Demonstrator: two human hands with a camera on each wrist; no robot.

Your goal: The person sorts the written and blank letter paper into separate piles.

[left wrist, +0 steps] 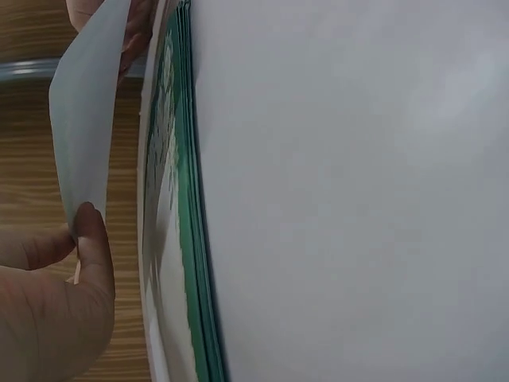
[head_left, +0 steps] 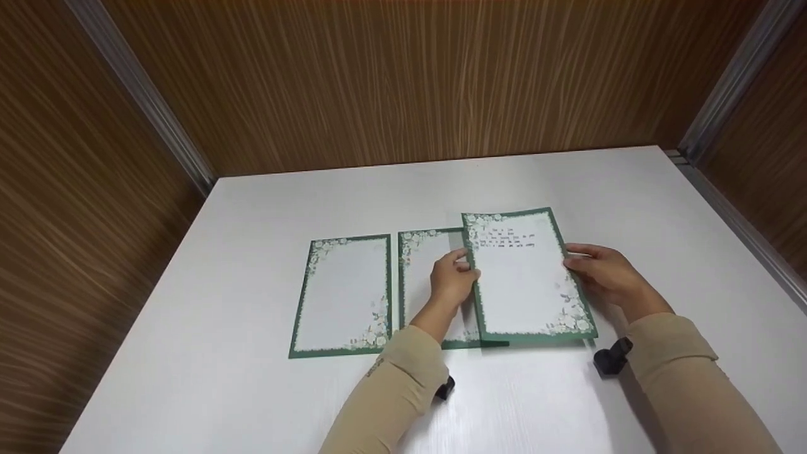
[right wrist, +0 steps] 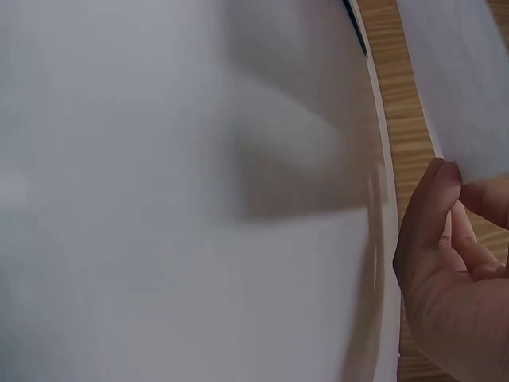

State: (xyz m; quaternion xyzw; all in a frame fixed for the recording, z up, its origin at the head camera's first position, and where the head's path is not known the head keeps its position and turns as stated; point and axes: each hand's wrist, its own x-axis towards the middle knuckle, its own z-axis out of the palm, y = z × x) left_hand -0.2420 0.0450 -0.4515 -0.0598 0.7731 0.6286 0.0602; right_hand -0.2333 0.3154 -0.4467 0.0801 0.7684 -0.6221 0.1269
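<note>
Held above the worktop (head_left: 208, 315), pinched at opposite edges by left hand (head_left: 452, 279) and right hand (head_left: 604, 272): one written sheet (head_left: 522, 284), best kept flat under light, even tension.

the white rectangular paper sheet with a green floral border (head_left: 517, 290) looks thin and matt; the white table (head_left: 189, 302) is smooth, faintly glossy; the brown striped back panel (head_left: 410, 82) looks like wood; the beige right sleeve (head_left: 700, 391) is matt cloth.
</note>
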